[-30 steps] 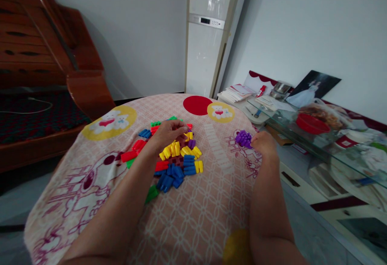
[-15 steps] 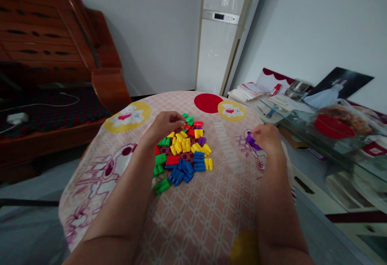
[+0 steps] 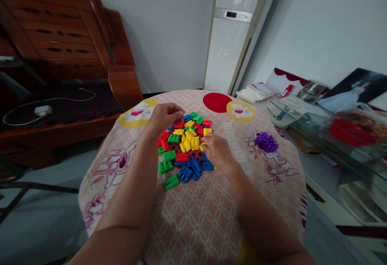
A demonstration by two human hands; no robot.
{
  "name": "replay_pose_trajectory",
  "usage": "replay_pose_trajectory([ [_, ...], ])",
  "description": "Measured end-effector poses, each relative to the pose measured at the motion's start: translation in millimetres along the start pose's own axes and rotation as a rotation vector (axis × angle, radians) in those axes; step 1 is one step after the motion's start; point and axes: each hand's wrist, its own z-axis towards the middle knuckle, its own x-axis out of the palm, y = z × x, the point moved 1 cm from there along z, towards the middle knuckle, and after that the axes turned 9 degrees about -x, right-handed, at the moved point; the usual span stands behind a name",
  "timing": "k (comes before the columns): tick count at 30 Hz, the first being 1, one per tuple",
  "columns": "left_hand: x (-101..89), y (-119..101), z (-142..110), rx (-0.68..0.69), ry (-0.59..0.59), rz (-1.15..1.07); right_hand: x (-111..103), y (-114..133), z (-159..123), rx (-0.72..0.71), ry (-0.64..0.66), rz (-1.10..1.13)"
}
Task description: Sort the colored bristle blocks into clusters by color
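A pile of plastic building blocks lies on the round table: yellow blocks, blue blocks, green blocks, red blocks and dark red ones among them. My left hand hovers at the pile's far left edge with fingers and thumb curled together; whatever they hold is hidden. At the right edge of the pile, my right hand reaches in beside the yellow and blue blocks, fingertips closed, their contents covered. Off to the right sits a separate heap of purple blocks.
A patterned tablecloth covers the table. To the right stands a glass-topped cabinet with papers and a red bowl. A wooden bench is at the left, a tall white appliance behind.
My right hand has moved left from the purple blocks to the pile, leaving the purple heap uncovered. My left hand stays near the pile's far left edge. The view has shifted slightly.
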Motion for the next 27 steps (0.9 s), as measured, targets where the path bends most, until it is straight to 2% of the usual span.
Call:
replay_pose_trajectory([
  [3, -5.9, 1, 0, -0.007, -0.050, -0.030, 6, -28, -1, 0.089, -0.004, -0.067],
  [7, -8.8, 1, 1, -0.024, -0.085, -0.032, 20, -49, -1, 0.051, 0.061, -0.032],
  [13, -2.9, 2, 1, -0.015, -0.057, -0.027, 31, -50, 1, 0.031, 0.017, -0.017],
  [21, 4.8, 1, 1, -0.003, -0.024, 0.023, 21, -48, -4, 0.142, 0.068, -0.042],
  [27, 10.3, 0, 3, -0.024, -0.006, 0.047, 22, -47, -4, 0.069, 0.066, -0.054],
])
